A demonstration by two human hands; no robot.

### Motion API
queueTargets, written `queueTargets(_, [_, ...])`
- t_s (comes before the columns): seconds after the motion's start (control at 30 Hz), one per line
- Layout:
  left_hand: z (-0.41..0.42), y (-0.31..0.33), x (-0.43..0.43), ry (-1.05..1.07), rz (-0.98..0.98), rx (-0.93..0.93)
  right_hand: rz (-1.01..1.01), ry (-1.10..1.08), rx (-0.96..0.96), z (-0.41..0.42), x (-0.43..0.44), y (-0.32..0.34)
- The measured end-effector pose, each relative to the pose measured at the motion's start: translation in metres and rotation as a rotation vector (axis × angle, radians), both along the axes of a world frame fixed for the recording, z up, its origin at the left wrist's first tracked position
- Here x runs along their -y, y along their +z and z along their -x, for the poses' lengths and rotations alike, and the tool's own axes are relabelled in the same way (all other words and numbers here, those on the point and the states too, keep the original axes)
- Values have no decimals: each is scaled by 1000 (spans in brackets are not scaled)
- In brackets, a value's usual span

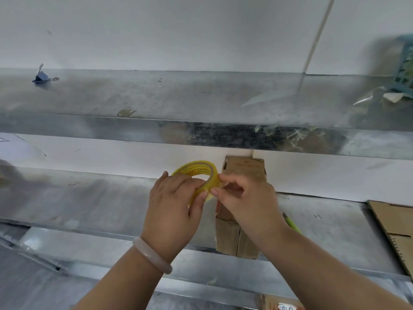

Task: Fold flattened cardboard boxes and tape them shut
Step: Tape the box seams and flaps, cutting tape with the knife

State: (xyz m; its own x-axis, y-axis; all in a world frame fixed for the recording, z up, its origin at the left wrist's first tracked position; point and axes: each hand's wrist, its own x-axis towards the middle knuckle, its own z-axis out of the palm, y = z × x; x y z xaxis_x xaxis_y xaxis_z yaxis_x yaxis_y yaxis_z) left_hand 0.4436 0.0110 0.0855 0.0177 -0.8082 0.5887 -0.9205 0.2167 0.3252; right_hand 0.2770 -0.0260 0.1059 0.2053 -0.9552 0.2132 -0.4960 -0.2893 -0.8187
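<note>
Tape roll (199, 175) held in left hand (173, 206), right hand (245, 201) pinching its edge.

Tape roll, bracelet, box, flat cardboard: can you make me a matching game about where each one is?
Things:
1. tape roll
2. bracelet
3. folded box
4. flat cardboard

Places:
A. on the left wrist
B. at the right edge of the picture, on the metal table
C. gripped by the left hand
D. on the table, behind the right hand

Pairs: 1-C, 2-A, 3-D, 4-B.
</note>
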Motion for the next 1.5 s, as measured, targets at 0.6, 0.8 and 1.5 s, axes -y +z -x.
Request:
queueTargets(0.6, [10, 30, -15, 101, -96, 183, -84, 194, 4, 37, -16, 15])
queueTargets(0.8, [-12, 20, -29, -181, -226, -393, -307, 189, 401, 41, -15, 18])
queueTargets(1.5, [-38, -8, -18, -357, -173, -80, -301, -181, 294, 88, -28, -15])
